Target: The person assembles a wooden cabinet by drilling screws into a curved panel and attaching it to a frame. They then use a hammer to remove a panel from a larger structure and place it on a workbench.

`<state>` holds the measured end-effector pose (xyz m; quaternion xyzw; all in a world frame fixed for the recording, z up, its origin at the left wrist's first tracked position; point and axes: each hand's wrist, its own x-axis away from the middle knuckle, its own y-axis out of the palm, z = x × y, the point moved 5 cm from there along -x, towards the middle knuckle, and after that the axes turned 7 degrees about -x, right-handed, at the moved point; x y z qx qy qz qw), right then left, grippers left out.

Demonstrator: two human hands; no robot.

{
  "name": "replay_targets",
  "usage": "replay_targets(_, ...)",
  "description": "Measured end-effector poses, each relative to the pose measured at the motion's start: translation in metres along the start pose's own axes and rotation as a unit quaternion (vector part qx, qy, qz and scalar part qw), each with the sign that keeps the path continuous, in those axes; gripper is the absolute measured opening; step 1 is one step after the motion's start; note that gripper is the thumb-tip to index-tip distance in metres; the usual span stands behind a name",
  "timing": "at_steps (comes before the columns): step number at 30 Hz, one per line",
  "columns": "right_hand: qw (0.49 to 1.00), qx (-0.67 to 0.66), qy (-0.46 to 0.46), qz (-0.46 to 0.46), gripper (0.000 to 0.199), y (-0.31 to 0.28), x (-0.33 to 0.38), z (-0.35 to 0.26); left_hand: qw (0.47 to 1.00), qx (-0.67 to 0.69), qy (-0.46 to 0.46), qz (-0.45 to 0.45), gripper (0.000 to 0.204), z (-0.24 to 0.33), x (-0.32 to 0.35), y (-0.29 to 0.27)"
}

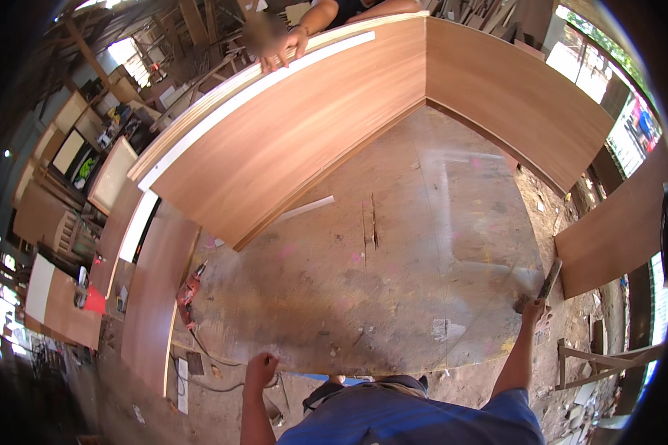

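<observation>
My left hand (261, 368) is closed on the near edge of a worn, stained work board (393, 282). At the board's right corner, my right hand (534, 311) grips a short dark flat tool (550, 279) that points up and away. A long reddish-brown panel (289, 133) with a white-edged top stands on edge on the board. It meets a second upright panel (512, 89) at a corner. Another person's hand (283, 47) holds the long panel's top edge at the far side.
A red power drill (188, 294) with a cable lies at the board's left edge. A white strip (306, 208) lies near the long panel's foot. More panels (152, 297) lean at the left, another panel (616, 237) at the right, with a wooden frame (594, 362) below it.
</observation>
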<state>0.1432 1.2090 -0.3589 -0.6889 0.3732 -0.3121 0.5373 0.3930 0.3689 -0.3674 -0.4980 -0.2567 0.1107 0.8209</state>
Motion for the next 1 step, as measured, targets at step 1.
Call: replay_targets(1,1.0,0.004,0.001,-0.011,0.04,0.0032,0.0007,0.0018,1.0,-0.001,0.009,0.019,0.036,-0.0027,-0.0176,-0.0038)
